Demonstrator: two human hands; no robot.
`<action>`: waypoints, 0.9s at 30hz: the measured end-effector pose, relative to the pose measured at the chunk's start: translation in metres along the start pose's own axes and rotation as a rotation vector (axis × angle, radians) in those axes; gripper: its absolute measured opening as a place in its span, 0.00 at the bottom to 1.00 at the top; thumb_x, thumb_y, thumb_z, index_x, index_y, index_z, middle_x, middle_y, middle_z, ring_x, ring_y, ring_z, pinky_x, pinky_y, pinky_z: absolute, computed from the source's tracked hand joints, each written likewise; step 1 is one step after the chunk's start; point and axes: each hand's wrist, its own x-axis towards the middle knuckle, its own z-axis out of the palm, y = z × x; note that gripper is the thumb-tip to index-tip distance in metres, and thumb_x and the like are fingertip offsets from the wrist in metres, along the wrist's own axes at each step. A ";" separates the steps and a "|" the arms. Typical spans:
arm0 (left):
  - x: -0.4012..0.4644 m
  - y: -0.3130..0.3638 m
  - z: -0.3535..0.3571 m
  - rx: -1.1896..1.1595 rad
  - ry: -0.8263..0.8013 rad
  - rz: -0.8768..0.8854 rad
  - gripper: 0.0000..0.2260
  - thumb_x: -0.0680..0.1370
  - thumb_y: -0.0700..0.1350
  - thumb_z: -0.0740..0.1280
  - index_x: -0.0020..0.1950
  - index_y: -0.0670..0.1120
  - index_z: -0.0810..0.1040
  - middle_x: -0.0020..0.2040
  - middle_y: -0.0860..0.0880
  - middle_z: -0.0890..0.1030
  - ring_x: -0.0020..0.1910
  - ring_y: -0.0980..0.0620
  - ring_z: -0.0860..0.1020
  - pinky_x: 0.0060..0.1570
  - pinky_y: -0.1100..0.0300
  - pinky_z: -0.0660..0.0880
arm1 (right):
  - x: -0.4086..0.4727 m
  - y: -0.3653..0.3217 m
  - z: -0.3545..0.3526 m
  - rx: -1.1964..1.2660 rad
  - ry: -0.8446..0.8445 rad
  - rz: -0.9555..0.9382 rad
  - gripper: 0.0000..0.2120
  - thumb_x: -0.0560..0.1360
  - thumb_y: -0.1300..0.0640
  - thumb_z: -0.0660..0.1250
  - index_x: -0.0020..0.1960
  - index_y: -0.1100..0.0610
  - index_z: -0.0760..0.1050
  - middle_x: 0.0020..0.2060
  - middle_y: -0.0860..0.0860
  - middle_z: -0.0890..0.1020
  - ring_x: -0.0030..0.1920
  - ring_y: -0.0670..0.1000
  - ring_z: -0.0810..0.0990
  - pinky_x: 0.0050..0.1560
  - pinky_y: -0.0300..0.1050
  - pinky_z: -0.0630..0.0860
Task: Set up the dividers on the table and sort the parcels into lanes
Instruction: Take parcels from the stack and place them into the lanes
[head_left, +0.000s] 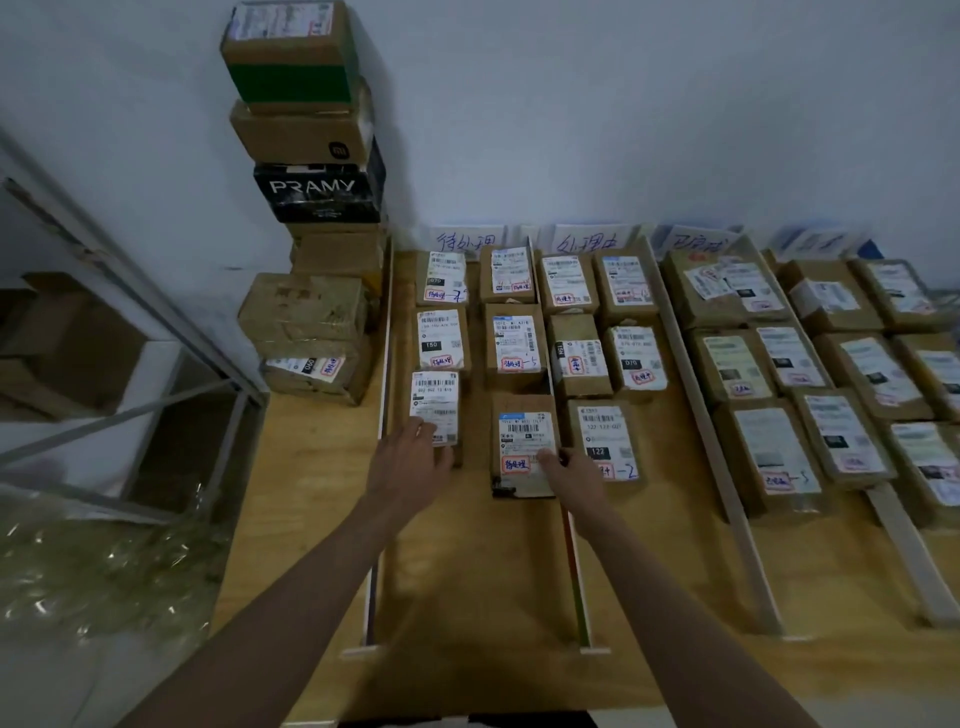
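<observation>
On the wooden table (467, 571), long pale dividers run from the near edge toward the wall, marking off lanes; one divider (382, 415) borders the left side of the leftmost lane, a second (574, 566) separates it from the next lane, and a third (727, 478) lies further right. Handwritten paper signs (470, 240) stand against the wall at the head of the lanes. Brown parcels with white shipping labels lie flat in rows within each lane, two across. The left hand (410, 457) rests palm down on the near end of the front-left parcel (436, 410), fingers extended over its label, not visibly clasped around it. The right hand (569, 470) touches the near right corner of the adjacent parcel (522, 444), which bears a red-bordered sticker; the fingertips press its edge, and whether they grip it cannot be told. That parcel sits just beside the second divider, slightly nearer the viewer than the parcel under the left hand. Just across the divider lies a parcel marked 122 (605, 441). Left of the lanes, a tall stack of cartons (311, 171) stands against the wall, including a black box printed PRAMY (317, 192). A metal frame (130, 322) and crumpled clear plastic (104, 566) occupy the far left.
</observation>
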 end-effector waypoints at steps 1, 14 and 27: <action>0.003 0.001 0.001 0.005 -0.008 -0.014 0.20 0.81 0.54 0.58 0.70 0.45 0.72 0.68 0.47 0.73 0.63 0.47 0.74 0.62 0.51 0.72 | 0.007 0.001 0.003 -0.021 0.000 0.001 0.15 0.81 0.51 0.63 0.60 0.60 0.78 0.51 0.54 0.84 0.51 0.52 0.83 0.53 0.50 0.82; 0.024 -0.006 0.021 -0.022 -0.001 -0.023 0.16 0.82 0.52 0.59 0.66 0.46 0.73 0.67 0.48 0.72 0.61 0.48 0.74 0.61 0.53 0.71 | 0.069 -0.007 0.044 -0.183 -0.056 0.105 0.16 0.83 0.52 0.60 0.62 0.63 0.73 0.60 0.59 0.77 0.55 0.55 0.80 0.55 0.49 0.80; 0.019 -0.011 0.022 0.030 -0.003 0.023 0.18 0.82 0.51 0.60 0.68 0.44 0.73 0.68 0.46 0.72 0.63 0.47 0.74 0.62 0.51 0.72 | 0.077 -0.015 0.046 -0.187 -0.106 0.060 0.14 0.84 0.55 0.59 0.62 0.64 0.73 0.58 0.58 0.81 0.54 0.53 0.81 0.46 0.42 0.76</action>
